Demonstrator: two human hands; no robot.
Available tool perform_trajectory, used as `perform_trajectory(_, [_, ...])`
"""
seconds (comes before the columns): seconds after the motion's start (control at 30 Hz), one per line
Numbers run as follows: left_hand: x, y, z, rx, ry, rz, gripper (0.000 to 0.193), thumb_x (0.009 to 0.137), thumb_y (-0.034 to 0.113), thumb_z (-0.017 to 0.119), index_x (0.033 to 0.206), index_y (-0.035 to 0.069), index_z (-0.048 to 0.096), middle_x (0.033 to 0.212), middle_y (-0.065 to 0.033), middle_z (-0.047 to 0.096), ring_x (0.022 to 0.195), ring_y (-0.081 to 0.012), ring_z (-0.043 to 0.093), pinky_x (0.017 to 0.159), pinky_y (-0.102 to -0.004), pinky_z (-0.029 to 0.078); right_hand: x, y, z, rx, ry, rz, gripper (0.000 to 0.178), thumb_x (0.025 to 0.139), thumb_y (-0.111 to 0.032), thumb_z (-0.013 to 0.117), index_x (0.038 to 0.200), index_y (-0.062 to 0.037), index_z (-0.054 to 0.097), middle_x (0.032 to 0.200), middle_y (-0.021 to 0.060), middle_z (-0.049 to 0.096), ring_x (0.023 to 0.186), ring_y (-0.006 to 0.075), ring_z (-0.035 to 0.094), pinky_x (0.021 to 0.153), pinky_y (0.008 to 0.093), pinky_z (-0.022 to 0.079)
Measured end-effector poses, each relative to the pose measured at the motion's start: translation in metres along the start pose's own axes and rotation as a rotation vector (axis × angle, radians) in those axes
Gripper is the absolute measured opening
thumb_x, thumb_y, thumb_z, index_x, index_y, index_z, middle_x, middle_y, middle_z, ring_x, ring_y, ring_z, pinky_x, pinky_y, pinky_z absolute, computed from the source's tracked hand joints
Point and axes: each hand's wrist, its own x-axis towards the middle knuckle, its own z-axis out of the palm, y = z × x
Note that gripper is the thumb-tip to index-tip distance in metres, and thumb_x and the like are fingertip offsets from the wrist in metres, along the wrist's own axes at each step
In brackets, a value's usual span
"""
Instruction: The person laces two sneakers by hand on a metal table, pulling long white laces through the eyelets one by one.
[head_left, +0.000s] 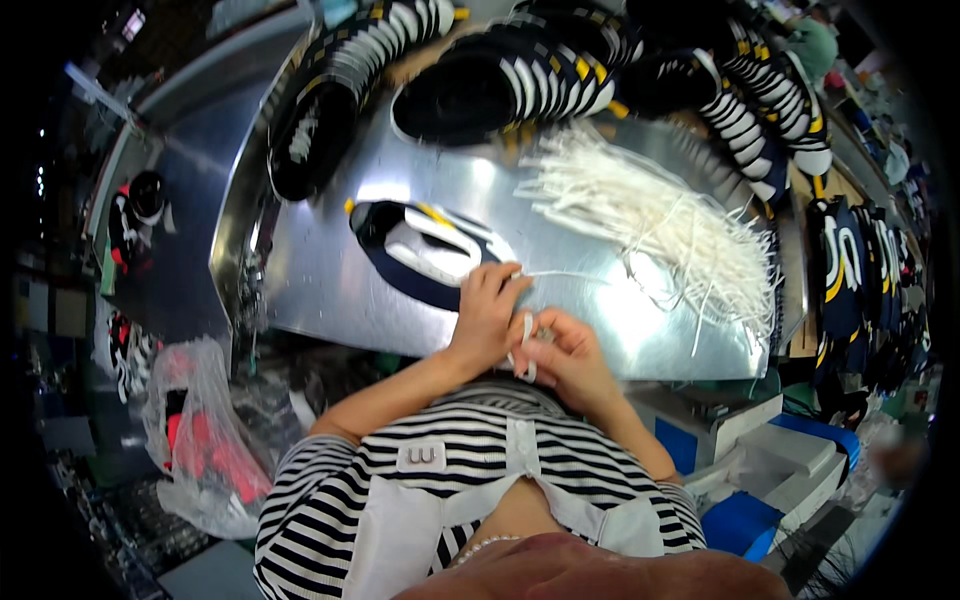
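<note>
White lace [527, 338] pinched between both hands at near edge of metal table [330, 270].
Left hand [487, 318] fingers closed on lace, resting against dark shoe upper [425, 250]; right hand [567, 352] closed on the lace's loop just beside it. Loose lace bundle [650, 215] lies right; stacked uppers [520, 75] line far side.

Shiny metal worktable [330, 290] above a cluttered floor [110, 500].

Bright overhead light, glare on metal table [330, 270], fisheye edges dark/blurry.
</note>
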Motion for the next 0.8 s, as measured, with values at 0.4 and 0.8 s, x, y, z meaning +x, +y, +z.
perform_trajectory(0.4, [0.041,-0.127,-0.098,0.133,-0.698,-0.45,0.05,0.096,0.048,0.057,0.095,0.0,0.068,0.098,-0.0191,0.069,0.083,-0.0337,0.065,0.078,-0.0399,0.05,0.113,0.063,-0.018,-0.038,0.271,-0.14,0.014,0.098,-0.02,0.062,0.099,-0.0062,0.059,0.077,0.0011,0.066,0.05,0.0022,0.043,0.042,0.0186,0.029])
perform_trajectory(0.8, [0.048,-0.075,-0.053,-1.336,-0.603,-0.933,0.058,0.104,0.044,0.047,0.139,-0.002,0.048,0.134,-0.0131,0.057,0.128,-0.0204,0.051,0.116,-0.0325,0.035,0.107,0.039,-0.017,-0.091,0.391,-0.356,0.016,0.097,-0.011,0.062,0.107,-0.0021,0.055,0.084,0.006,0.068,0.055,0.0038,0.047,0.05,0.0163,0.035])
